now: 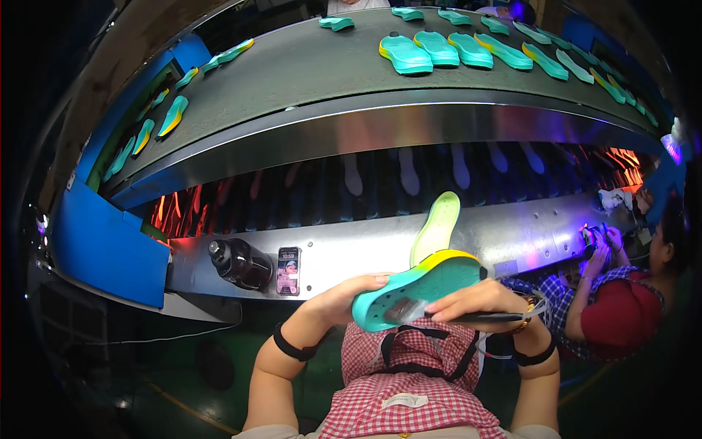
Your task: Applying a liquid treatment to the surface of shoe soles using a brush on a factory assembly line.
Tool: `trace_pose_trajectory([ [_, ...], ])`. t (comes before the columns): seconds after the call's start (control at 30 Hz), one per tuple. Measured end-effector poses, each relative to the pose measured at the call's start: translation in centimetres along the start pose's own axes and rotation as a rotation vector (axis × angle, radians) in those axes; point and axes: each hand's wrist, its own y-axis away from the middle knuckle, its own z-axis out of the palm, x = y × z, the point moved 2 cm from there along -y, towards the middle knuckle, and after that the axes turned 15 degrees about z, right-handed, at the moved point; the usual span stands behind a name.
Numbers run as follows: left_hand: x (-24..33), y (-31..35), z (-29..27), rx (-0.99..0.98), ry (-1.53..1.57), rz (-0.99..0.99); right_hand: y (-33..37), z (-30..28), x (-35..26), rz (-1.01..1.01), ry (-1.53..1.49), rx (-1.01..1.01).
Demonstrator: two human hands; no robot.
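Note:
My left hand (342, 298) grips the left end of a teal shoe sole (433, 282) with a yellow band along its far edge. The sole is tilted in front of my apron, its hollow side showing several small holes. In my right hand (486, 295) is a brush (406, 310) with a dark handle, its bristle end down against the sole's hollow side. A thin tube runs by the right wrist. Just beyond the held sole, a pale yellow-green sole (437, 225) extends over the metal ledge; its near end is hidden.
Across the metal ledge (344, 249) stand a dark bottle (240, 265) and a phone (289, 271). A lower belt (373, 175) carries pale soles between glowing red ends. Teal soles (406, 55) lie on the upper belt (292, 73). A co-worker (614, 314) sits at right.

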Motion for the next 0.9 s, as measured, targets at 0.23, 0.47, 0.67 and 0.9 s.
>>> trace_pose_trajectory([
  [0.23,2.0,1.9,-0.3,0.004,-0.193,0.099,0.7,0.2,0.4,0.0,-0.046,0.194],
  [0.47,2.8,1.5,0.3,0.293,0.23,0.31,1.9,1.2,0.3,-0.054,-0.048,0.114],
  [0.67,-3.2,-2.6,-1.5,0.311,0.386,0.452,-0.8,2.3,2.8,0.159,-0.121,0.411],
  [0.9,-4.6,-3.5,-1.7,0.407,0.412,0.566,-1.9,5.1,1.5,-0.144,0.309,0.442],
])
